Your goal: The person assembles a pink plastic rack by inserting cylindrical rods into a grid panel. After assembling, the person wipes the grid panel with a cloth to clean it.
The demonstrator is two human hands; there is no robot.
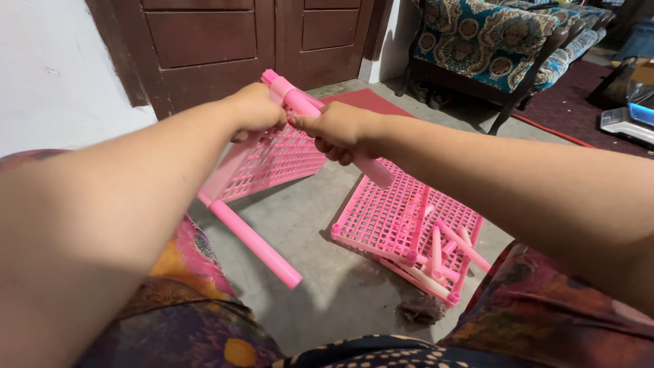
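while both hands grip, pink tube (371,169) between fists, shelf panel (272,163) beneath

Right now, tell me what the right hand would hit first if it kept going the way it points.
The right hand points left, gripping a pink tube. Going on, it would meet the left hand first; they look almost touching, though depth is unclear.

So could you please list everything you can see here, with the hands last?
Held shelf panel: one, pink lattice, tilted, in left hand.
Held tube: one, pink, in right hand, at the panel's top corner.
Leg tube: one, pink, on the panel's lower corner.
Floor panels: pink, stacked on the floor.
Loose tubes: several, pink, on the floor panels.
Door: brown, behind.
Armchair: one, blue patterned, upper right.
Rug: red, by the door.
Left hand; right hand.
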